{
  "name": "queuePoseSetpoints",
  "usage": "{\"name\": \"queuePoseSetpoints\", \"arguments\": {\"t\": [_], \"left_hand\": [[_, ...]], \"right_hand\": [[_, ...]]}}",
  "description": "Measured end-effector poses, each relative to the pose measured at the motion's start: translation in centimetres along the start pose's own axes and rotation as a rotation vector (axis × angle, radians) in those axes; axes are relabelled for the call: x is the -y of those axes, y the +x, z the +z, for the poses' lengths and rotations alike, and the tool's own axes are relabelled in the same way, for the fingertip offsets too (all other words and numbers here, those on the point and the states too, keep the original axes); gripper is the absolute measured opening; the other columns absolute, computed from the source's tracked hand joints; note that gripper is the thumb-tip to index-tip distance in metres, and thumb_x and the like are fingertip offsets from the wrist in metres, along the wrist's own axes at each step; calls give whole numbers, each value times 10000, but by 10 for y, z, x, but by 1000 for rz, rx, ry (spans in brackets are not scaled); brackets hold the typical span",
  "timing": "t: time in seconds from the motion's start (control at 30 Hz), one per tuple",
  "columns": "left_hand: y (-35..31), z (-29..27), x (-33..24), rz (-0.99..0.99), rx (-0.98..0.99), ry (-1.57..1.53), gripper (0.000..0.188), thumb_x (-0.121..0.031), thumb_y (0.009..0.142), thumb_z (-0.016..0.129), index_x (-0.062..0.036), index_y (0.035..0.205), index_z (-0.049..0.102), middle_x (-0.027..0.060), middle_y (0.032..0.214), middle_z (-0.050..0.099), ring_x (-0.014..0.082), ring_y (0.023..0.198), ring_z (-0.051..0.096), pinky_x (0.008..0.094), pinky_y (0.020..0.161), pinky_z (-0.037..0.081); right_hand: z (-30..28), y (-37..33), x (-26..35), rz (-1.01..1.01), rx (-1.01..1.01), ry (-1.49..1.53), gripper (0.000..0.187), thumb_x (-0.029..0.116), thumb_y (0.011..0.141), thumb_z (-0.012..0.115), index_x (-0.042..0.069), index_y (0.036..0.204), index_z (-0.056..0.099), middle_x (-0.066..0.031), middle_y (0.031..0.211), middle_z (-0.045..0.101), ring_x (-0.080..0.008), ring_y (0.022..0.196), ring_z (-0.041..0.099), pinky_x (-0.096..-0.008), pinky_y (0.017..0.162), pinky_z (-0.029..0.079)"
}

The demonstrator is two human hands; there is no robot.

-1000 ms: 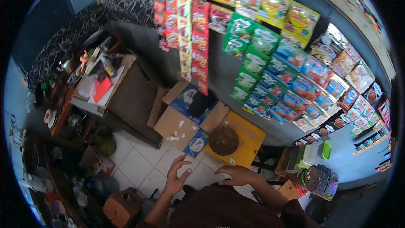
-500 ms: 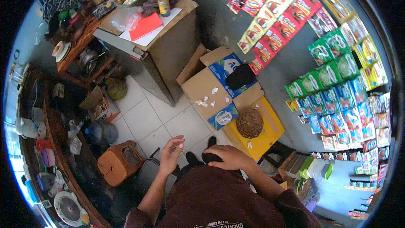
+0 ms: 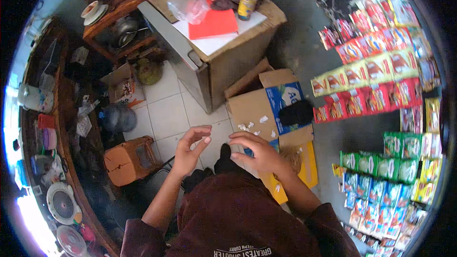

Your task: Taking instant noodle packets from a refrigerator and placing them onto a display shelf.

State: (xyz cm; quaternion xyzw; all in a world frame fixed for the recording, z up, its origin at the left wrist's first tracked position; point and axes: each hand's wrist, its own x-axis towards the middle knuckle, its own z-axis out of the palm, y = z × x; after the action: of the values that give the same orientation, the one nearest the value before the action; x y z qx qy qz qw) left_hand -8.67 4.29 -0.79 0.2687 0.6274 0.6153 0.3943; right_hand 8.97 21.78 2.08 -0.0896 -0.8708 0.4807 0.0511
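My left hand (image 3: pixel 189 151) is raised in front of my body with its fingers apart and nothing in it. Across a gap from it, my right hand (image 3: pixel 256 152) is also empty, its fingers bent loosely and parted from the thumb. Beneath the right hand lies flattened cardboard (image 3: pixel 245 107) with a blue printed panel and scattered white scraps (image 3: pixel 263 119). A brown woven basket (image 3: pixel 291 158), partly hidden by my right forearm, rests on a yellow board (image 3: pixel 310 164). A black cloth-like item (image 3: pixel 296 113) lies on the cardboard.
Ahead stands a cabinet (image 3: pixel 247 57) bearing a red sheet (image 3: pixel 213 24), a plastic bag and a spray bottle (image 3: pixel 247 1). Strips of colourful sachets (image 3: pixel 376 97) hang along the right wall. To the left are a brown stool-like box (image 3: pixel 128 161), a water jug (image 3: pixel 119 117) and a cluttered shelf.
My right hand has lifted off the dark rounded shape at my lap and come nearer my left hand. My view has turned, so the cabinet and cardboard sit farther right.
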Motion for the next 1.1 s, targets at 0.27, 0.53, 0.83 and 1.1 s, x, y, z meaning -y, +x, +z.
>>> {"name": "queuePoseSetpoints", "arguments": {"t": [0.27, 0.53, 0.83, 1.1], "left_hand": [[13, -73, -10, 55, -251, -61, 213, -87, 950, 626, -32, 1152, 588, 93, 1257, 618, 170, 1111, 599, 337, 978, 463], [34, -191, -15, 37, -355, -149, 217, -92, 955, 623, -29, 1159, 583, 87, 1262, 616, 169, 1100, 602, 326, 963, 464], [117, -321, -67, 27, -201, 43, 211, -110, 941, 653, -37, 1130, 598, 68, 1209, 644, 158, 1077, 609, 337, 974, 465], [213, -360, -75, 25, -119, 1, 211, -123, 940, 660, -39, 1124, 598, 81, 1223, 639, 163, 1093, 604, 348, 975, 465]], "right_hand": [[-10, 137, 21, -231, 90, 25, 265, 158, 877, 692, 55, 1111, 624, -103, 1153, 638, -289, 1076, 625, -382, 919, 495], [51, 256, 46, -175, 123, 73, 376, 48, 787, 769, 69, 1140, 644, -80, 1044, 688, -223, 964, 679, -335, 875, 512], [80, 376, 80, -186, -91, 163, 430, 11, 720, 807, 64, 1115, 646, -70, 967, 692, -169, 761, 678, -306, 753, 515], [60, 451, 59, -145, -374, -23, 349, 105, 754, 801, 67, 1067, 653, -73, 1010, 666, -208, 809, 606, -333, 760, 486]]}}
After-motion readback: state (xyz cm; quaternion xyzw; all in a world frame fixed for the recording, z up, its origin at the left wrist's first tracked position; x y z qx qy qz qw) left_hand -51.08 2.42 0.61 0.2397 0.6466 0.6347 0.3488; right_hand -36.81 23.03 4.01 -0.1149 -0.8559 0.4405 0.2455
